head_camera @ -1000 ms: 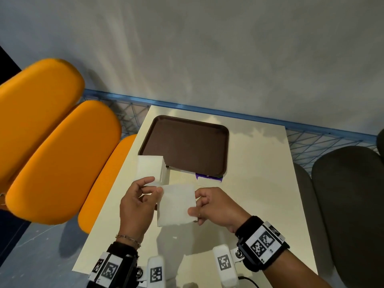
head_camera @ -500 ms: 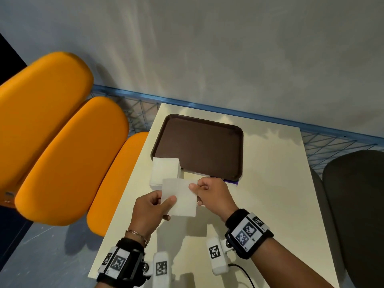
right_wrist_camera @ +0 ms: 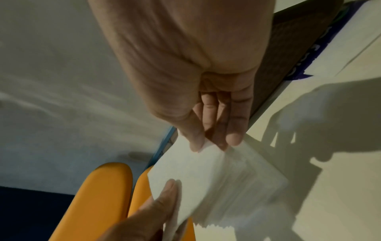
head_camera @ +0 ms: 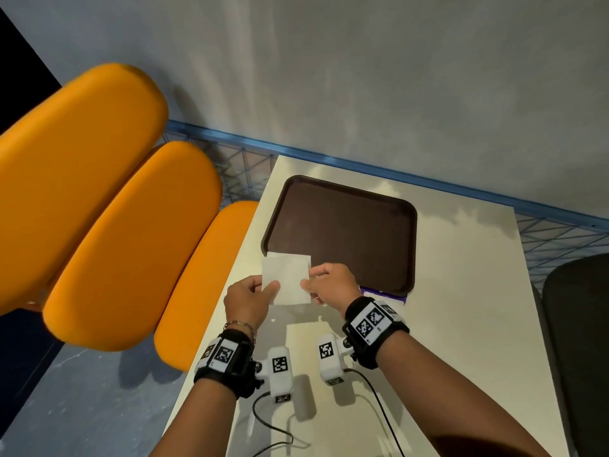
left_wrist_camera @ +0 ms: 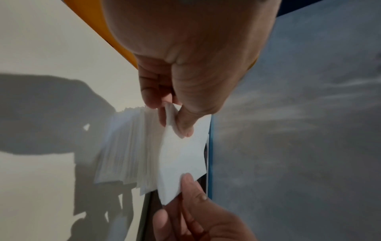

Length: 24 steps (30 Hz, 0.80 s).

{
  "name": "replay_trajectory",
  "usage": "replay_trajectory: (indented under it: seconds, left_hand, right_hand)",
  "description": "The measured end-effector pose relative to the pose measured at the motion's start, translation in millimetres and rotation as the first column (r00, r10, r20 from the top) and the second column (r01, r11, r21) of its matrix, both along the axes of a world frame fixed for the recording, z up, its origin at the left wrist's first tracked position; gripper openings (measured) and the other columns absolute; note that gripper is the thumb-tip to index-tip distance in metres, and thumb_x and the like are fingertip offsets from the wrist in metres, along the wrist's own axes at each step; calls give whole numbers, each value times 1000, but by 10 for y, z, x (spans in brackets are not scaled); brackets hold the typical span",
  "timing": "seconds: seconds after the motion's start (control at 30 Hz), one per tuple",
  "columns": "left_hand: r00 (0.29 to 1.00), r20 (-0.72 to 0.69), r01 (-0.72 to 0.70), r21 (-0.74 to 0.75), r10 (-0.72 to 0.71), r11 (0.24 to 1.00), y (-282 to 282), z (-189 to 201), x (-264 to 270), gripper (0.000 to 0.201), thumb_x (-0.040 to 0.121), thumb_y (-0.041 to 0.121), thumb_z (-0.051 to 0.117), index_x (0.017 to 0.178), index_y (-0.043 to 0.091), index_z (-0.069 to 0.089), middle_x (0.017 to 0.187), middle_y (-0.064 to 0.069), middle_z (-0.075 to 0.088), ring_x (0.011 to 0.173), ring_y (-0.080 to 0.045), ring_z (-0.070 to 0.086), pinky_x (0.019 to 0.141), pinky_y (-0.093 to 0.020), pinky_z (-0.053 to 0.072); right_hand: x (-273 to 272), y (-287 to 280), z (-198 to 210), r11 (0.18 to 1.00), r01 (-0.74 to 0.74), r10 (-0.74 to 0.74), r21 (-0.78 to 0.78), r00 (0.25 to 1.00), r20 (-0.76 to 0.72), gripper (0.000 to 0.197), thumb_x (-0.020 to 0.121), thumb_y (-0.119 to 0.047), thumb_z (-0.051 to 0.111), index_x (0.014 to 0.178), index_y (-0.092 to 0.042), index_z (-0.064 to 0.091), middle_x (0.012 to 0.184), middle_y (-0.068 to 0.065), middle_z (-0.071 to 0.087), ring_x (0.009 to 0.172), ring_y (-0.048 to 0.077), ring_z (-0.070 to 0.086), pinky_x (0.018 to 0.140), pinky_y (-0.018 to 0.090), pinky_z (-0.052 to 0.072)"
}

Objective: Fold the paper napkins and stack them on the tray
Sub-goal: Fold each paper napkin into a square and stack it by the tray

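Note:
I hold one white paper napkin (head_camera: pixel 288 282) up in the air between both hands, just in front of the brown tray's (head_camera: pixel 342 232) near-left corner. My left hand (head_camera: pixel 272 287) pinches its left edge with thumb and fingers (left_wrist_camera: pixel 183 125). My right hand (head_camera: pixel 306 285) pinches the right edge (right_wrist_camera: pixel 203 145). A thick stack of white napkins (left_wrist_camera: pixel 128 146) sits on the table right under the held one (right_wrist_camera: pixel 185 176). In the head view the held napkin hides this stack. Nothing lies in the tray.
Orange padded chairs (head_camera: pixel 125 245) stand along the cream table's (head_camera: pixel 461 308) left side and a dark chair (head_camera: pixel 580 341) on its right. A blue wire rail (head_camera: pixel 362 163) runs behind. A purple strip (head_camera: pixel 382 293) shows under the tray's near edge.
Both hands have carried the napkin away from me, from the bare tabletop to above the stack by the tray. The stack, seen earlier beside the tray, is now covered.

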<state>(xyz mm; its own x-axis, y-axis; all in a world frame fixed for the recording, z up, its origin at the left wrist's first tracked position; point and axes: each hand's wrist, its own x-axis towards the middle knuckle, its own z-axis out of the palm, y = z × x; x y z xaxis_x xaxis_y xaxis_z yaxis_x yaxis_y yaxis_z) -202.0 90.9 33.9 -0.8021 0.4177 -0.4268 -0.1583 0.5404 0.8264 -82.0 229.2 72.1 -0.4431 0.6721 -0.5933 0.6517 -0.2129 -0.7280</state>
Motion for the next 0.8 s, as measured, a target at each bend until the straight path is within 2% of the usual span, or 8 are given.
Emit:
replay_trajectory:
  seconds: [0.1, 0.17, 0.23, 0.33, 0.43, 0.53, 0.67, 0.8]
  left_hand:
    - [999, -47, 15, -24, -17, 1000, 67, -71, -65, 10, 88, 31, 81, 97, 25, 80, 84, 8, 77, 85, -22, 72, 81, -46, 64]
    - [997, -72, 16, -30, -18, 999, 95, -109, -103, 13, 90, 31, 80, 101, 25, 79, 84, 7, 76, 85, -22, 71, 80, -43, 63]
    - [993, -109, 28, -49, -34, 998, 105, -134, -129, 15, 90, 32, 80, 102, 23, 79, 78, 5, 71, 78, -20, 66, 71, -34, 59]
    - [986, -156, 53, -88, -66, 995, 101, -182, -147, 18, 90, 32, 79, 104, 21, 79, 73, 4, 64, 67, -12, 55, 61, -23, 44]
    - [983, -167, 60, -93, -75, 994, 106, -196, -158, 24, 90, 32, 79, 111, 22, 79, 80, 4, 69, 73, -10, 59, 63, -22, 45]
    - [987, -151, 42, -75, -53, 996, 123, -201, -169, 29, 90, 32, 79, 117, 21, 77, 90, 8, 74, 85, -13, 66, 72, -26, 51]
    - [987, -154, 32, -77, -43, 997, 145, -198, -165, 34, 90, 32, 80, 121, 18, 75, 97, 6, 73, 92, -16, 66, 81, -28, 53]
    - [989, -139, 39, -92, -52, 995, 171, -214, -169, 30, 89, 31, 80, 117, 19, 77, 89, 8, 72, 84, -12, 65, 70, -22, 48]
  right_hand:
    - [-42, -13, -97, 1000, 30, -30, 4, 1000, 3, 18, 87, -3, 82, 94, -17, 73, 95, 8, 79, 67, 14, 72, 64, 26, 61]
    - [-64, -16, -138, 999, 51, -51, 3, 999, -12, 19, 86, -2, 81, 94, -16, 72, 94, 10, 79, 66, 15, 71, 65, 28, 62]
    - [-78, -8, -169, 997, 71, -71, 0, 997, -25, 19, 87, -2, 82, 100, -14, 74, 94, 11, 79, 67, 15, 72, 66, 26, 63]
    - [-89, -1, -202, 996, 84, -84, 9, 996, -30, 22, 87, -3, 81, 105, -12, 75, 93, 11, 79, 68, 15, 72, 66, 25, 62]
    - [-90, 4, -245, 996, 89, -88, 21, 996, -19, 20, 86, -2, 82, 101, -14, 75, 91, 10, 79, 66, 16, 71, 69, 28, 63]
    - [-81, 14, -265, 993, 115, -115, -10, 993, -21, 19, 86, -2, 83, 99, -13, 74, 92, 11, 79, 67, 15, 72, 71, 30, 65]
    - [-74, 31, -291, 990, 139, -139, -28, 990, -16, 20, 84, -2, 85, 99, -12, 74, 92, 9, 79, 69, 14, 74, 72, 30, 66]
    - [-78, 49, -339, 989, 146, -146, -22, 989, 6, 20, 83, -3, 86, 96, -13, 74, 90, 9, 80, 70, 17, 75, 78, 37, 67]
